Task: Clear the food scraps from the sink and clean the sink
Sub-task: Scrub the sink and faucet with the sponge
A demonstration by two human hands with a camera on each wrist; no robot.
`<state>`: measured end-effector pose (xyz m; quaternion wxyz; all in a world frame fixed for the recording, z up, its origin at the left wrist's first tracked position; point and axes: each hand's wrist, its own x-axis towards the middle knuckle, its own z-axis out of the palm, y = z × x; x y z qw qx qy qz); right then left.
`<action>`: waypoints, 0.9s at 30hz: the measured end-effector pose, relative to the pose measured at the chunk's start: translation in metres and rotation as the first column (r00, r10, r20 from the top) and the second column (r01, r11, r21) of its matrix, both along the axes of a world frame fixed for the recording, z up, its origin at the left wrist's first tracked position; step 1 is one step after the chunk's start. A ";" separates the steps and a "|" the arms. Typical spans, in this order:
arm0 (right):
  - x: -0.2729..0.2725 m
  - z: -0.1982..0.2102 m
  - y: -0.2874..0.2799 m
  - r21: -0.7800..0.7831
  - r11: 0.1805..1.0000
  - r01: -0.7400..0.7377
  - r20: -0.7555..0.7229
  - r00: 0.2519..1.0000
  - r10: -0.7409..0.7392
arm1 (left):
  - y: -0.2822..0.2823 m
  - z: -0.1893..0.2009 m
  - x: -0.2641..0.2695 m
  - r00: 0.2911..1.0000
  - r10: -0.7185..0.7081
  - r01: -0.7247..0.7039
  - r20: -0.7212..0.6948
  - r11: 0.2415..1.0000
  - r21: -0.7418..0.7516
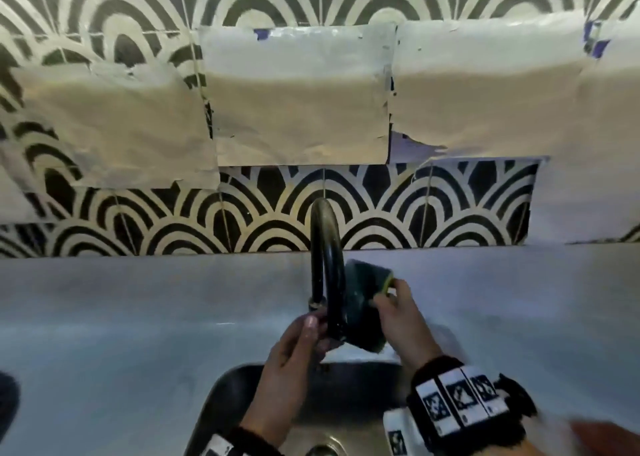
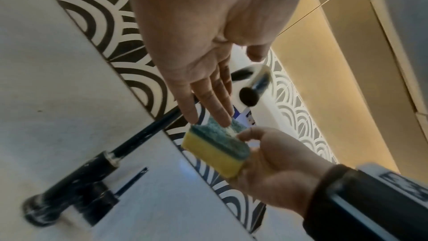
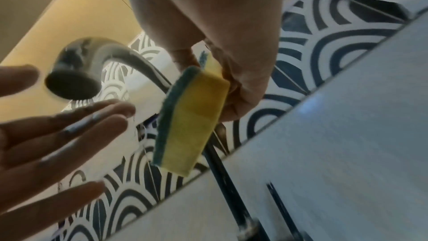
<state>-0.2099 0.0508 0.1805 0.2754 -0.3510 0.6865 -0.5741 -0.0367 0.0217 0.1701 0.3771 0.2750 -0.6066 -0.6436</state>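
Head view, left to right: left hand [image 1: 294, 348] with straight, relaxed fingers under the spout of the black faucet [image 1: 325, 265], holding nothing; right hand [image 1: 398, 317] pinching a yellow-green sponge [image 1: 363, 306] above the sink [image 1: 221, 396]. Judged: scrubbing not yet begun; scraps unseen; no legible writing

I am looking at a home kitchen. A dark gooseneck tap [image 1: 325, 268] rises from a pale worktop [image 1: 138, 317] over a steel sink [image 1: 242, 386]. Behind it runs a wall of black-and-cream arch-patterned tiles [image 1: 381, 209], partly covered with taped paper sheets [image 1: 298, 102]. A yellow-and-green scouring sponge [image 2: 215, 147] is in use.
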 end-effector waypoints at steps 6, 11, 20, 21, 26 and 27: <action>-0.009 0.087 -0.017 -0.199 0.976 -0.082 -0.124 0.991 0.058 | 0.015 0.020 -0.006 0.998 0.067 -0.064 0.019 0.991 -0.114; -0.018 0.122 -0.045 0.010 0.993 -0.116 -0.472 0.875 0.107 | 0.012 0.016 -0.010 0.993 0.106 -0.098 0.052 0.985 -0.144; 0.005 0.140 -0.043 0.047 0.989 -0.143 -0.946 0.311 0.090 | -0.004 0.007 -0.011 0.998 0.031 -0.025 0.049 0.991 -0.130; 0.009 0.138 -0.039 0.027 0.990 -0.141 -0.969 0.241 0.060 | -0.005 0.006 -0.011 0.998 0.031 -0.025 0.046 0.991 -0.130; 0.030 0.116 -0.018 -0.141 0.979 -0.147 -0.990 0.030 -0.138 | -0.003 0.009 -0.012 0.999 0.037 -0.034 0.020 0.988 -0.149; 0.034 0.109 -0.013 -0.161 0.978 -0.133 -0.987 0.006 -0.162 | -0.002 0.010 -0.012 0.999 0.041 -0.038 0.011 0.987 -0.156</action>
